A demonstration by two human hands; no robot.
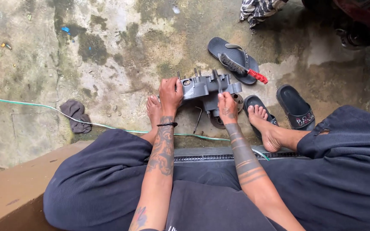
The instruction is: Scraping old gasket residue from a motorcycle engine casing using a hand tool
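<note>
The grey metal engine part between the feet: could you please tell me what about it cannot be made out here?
Head view, grey engine part:
- Left end: covered by the left hand.
- Lower middle: hidden behind the right hand; what its fingers grip is too small to tell.
- Round parts below: partly blocked by the right hand and the right foot.
- Underside: faces the concrete floor.

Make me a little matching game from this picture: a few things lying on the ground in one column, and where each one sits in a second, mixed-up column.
Things:
1. wire brush with red handle
2. dark rag
3. grey metal engine casing
4. green cable

Places:
A. gripped between the left hand and right hand
B. crumpled on the concrete at the left, beside the cable
C. lying across a grey flip-flop
D. running over the floor from the left edge toward the person's feet

Pairs: 1-C, 2-B, 3-A, 4-D
</note>
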